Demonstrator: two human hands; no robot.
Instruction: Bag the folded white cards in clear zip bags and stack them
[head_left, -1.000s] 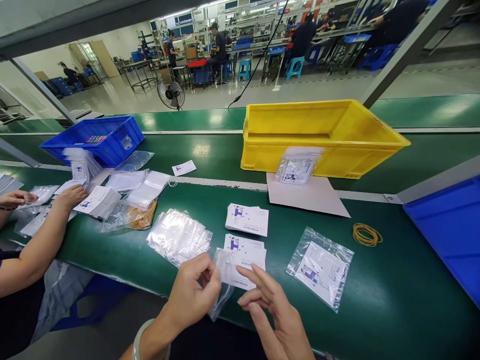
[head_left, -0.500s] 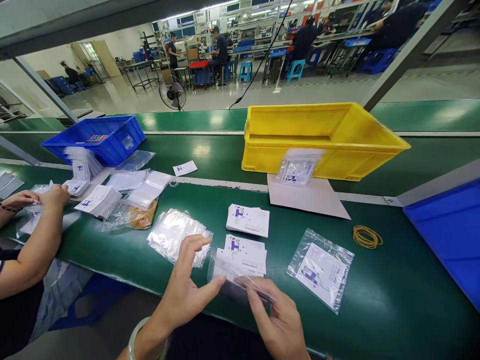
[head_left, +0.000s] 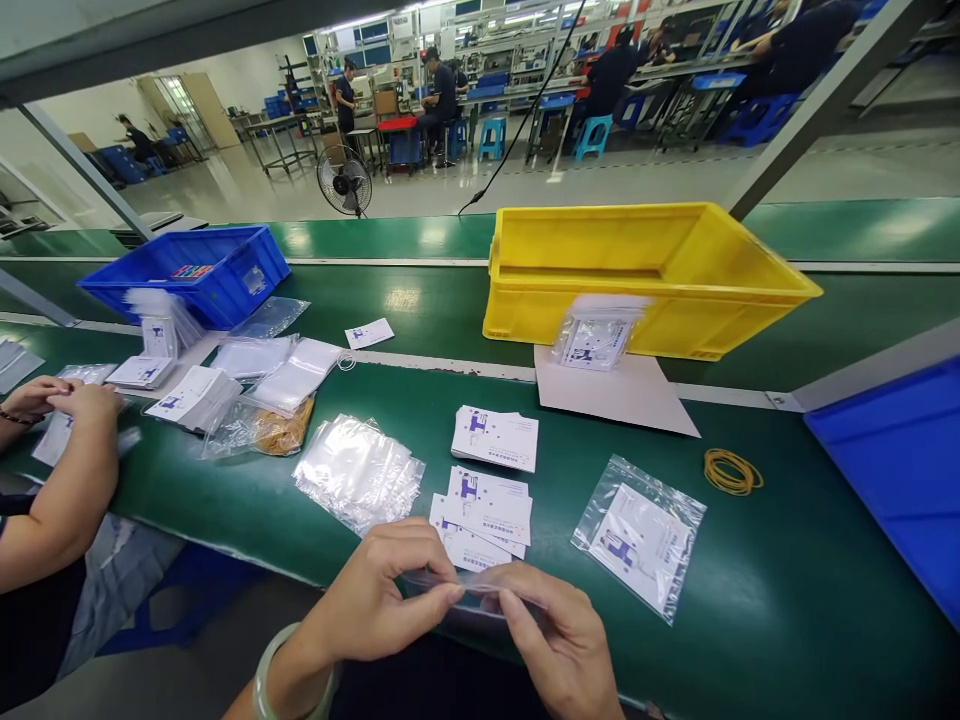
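The left hand (head_left: 382,600) and right hand (head_left: 559,640) pinch a clear bag (head_left: 481,602) between them, near the fanned cards (head_left: 495,508) on the tabletop (head_left: 795,590); light, even fingertip pressure should avoid creasing it.

clear plastic bag (head_left: 475,605), thin, seen nearly edge-on, pinched by left hand (head_left: 394,592) and right hand (head_left: 555,632). white cards (head_left: 487,506), purple print: loose overlapping pile, flat just beyond both hands.

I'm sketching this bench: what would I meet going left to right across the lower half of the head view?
Co-worker's hands, bag of rubber bands, left hand, held clear bag, right hand, bagged card, loose rubber bands, blue bin.
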